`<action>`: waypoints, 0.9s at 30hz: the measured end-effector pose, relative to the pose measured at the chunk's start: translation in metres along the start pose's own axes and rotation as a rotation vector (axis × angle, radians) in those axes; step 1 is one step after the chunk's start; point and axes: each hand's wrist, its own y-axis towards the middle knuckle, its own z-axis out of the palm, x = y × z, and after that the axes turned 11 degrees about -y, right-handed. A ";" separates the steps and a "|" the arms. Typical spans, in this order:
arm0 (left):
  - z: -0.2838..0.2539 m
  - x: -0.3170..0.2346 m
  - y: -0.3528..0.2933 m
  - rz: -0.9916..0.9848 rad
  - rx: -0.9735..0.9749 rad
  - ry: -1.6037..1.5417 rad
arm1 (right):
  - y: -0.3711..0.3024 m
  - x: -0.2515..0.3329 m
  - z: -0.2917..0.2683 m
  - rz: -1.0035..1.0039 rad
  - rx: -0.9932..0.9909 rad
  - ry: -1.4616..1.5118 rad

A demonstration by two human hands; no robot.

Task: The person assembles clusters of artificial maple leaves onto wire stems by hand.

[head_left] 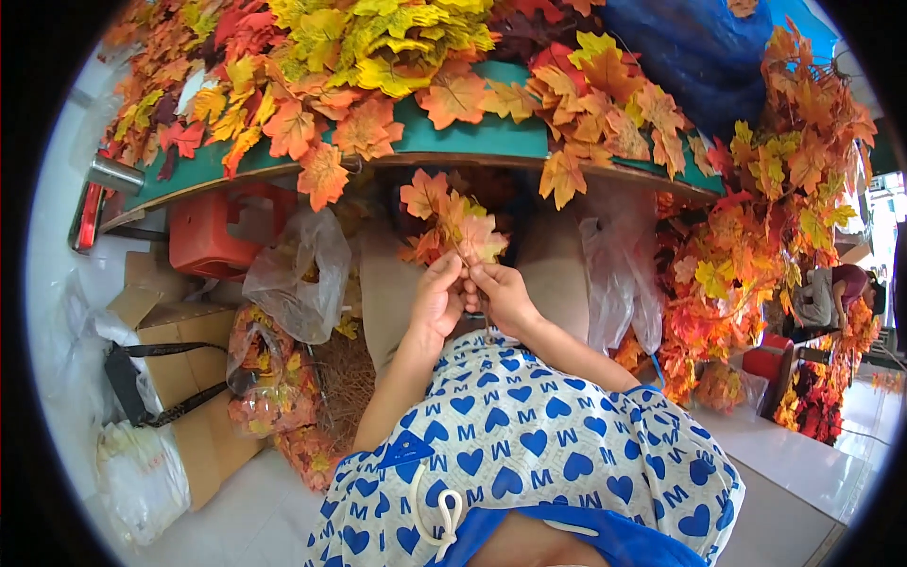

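A sprig of artificial autumn leaves [452,225], orange and yellow, stands upright in front of me, below the edge of a green table [444,142]. My left hand [438,295] and my right hand [499,291] meet at its thin stem, fingers pinched together on it. Both hands hover over my lap, just above my white top with blue hearts. Loose fake leaves in red, orange and yellow lie heaped across the table top [359,57].
Cardboard boxes [184,359] and plastic bags of leaves [274,378] stand at the left, with a red stool [222,231] under the table. More leaf branches [756,255] pile up at the right. Another person [831,293] sits far right. A blue sack [699,47] lies behind.
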 end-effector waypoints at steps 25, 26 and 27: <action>-0.027 -0.009 -0.007 -0.049 -0.046 -0.292 | 0.129 0.113 0.135 -1.545 -0.286 -1.960; -0.026 -0.010 -0.007 -0.054 -0.035 -0.279 | 0.131 0.117 0.133 -1.645 -0.233 -1.906; -0.024 -0.010 -0.007 -0.060 -0.029 -0.275 | 0.131 0.121 0.130 -1.741 -0.181 -1.849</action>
